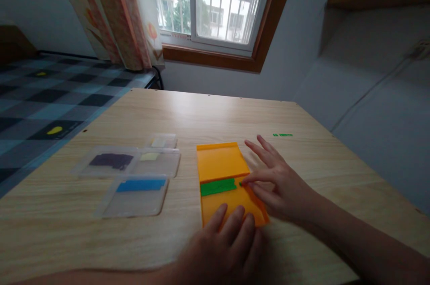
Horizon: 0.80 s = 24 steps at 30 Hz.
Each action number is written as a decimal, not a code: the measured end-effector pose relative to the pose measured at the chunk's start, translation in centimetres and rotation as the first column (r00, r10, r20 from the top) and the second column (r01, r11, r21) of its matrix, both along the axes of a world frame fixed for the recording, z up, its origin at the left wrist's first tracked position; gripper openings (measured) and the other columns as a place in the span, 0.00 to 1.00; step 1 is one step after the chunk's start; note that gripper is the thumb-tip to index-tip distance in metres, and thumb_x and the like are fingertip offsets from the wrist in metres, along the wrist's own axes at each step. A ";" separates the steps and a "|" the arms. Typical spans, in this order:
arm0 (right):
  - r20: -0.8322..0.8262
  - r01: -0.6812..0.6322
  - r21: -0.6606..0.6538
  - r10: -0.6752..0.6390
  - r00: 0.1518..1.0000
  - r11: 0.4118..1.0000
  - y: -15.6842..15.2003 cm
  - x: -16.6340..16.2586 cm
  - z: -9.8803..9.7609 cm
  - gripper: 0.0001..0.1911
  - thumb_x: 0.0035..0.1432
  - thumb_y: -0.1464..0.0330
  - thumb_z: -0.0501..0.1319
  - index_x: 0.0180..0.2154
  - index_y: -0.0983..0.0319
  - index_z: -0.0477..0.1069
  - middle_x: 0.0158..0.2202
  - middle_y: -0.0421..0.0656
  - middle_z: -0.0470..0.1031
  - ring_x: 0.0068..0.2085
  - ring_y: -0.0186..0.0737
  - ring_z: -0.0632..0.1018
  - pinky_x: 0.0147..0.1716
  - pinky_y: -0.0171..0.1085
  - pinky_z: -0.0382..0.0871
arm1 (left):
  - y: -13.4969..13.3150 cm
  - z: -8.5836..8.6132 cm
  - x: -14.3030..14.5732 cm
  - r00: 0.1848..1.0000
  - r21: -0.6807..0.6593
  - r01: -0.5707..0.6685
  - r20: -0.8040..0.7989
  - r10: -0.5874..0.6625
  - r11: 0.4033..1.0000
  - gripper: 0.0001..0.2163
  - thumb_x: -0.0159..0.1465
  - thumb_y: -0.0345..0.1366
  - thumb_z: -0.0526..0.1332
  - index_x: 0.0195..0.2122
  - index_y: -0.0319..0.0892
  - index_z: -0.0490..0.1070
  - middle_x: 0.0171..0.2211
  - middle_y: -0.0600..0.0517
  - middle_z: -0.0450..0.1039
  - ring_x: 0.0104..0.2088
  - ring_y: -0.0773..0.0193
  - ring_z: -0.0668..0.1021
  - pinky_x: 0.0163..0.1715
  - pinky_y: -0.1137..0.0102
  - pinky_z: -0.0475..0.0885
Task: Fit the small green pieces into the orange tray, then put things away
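On this wood-grain table (pixel 215 117), lower centre, an orange hinged case (pixel 220 162) lies open. The left hand (pixel 228 247) covers its near edge, grip unclear; the right hand (pixel 244 184) pinches. One green row (pixel 218 186) is already inside; loose green pieces (pixel 286 134) lie outside, right of centre. Pinched: a tiny green bit (pixel 240 184).

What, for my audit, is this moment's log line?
left hand: on orange case; right hand: at small green piece; green strip: inside case

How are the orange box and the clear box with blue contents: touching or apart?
Apart: in the head view, tabletop shows between the orange box and the clear box.
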State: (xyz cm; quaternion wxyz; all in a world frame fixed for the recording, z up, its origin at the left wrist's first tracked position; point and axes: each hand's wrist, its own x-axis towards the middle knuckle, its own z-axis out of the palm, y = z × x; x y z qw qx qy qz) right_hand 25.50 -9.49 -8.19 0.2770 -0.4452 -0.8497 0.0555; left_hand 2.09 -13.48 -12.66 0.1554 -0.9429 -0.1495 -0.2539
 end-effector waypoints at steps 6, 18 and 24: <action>0.035 -0.077 -0.005 0.077 0.996 0.997 0.4 0.8 0.1 0.17 0.55 0.77 0.66 0.41 0.51 0.85 0.76 0.35 0.51 0.76 0.60 0.49 0.71 0.67 0.47 | -0.1 -0.2 0.0 1.000 -0.004 -0.014 0.019 0.014 1.000 0.11 0.73 0.37 0.56 0.53 0.42 0.72 0.47 0.46 0.78 0.47 0.51 0.79 0.49 0.57 0.74; 0.053 -0.161 0.022 0.160 0.986 0.987 0.6 0.9 -0.1 0.17 0.56 0.76 0.66 0.42 0.49 0.84 0.76 0.34 0.50 0.75 0.58 0.53 0.69 0.64 0.54 | -0.3 0.7 -0.3 0.999 -0.007 -0.035 -0.040 0.034 0.999 0.12 0.73 0.34 0.57 0.56 0.39 0.71 0.36 0.50 0.77 0.35 0.57 0.78 0.40 0.60 0.76; 0.073 -0.169 0.019 0.167 0.983 0.985 0.4 0.6 -0.3 0.17 0.57 0.75 0.65 0.43 0.49 0.84 0.76 0.34 0.50 0.75 0.59 0.53 0.69 0.64 0.54 | -0.3 0.6 -0.4 0.998 -0.002 -0.066 -0.018 0.066 0.998 0.15 0.73 0.30 0.52 0.57 0.36 0.72 0.46 0.43 0.79 0.44 0.53 0.79 0.40 0.61 0.76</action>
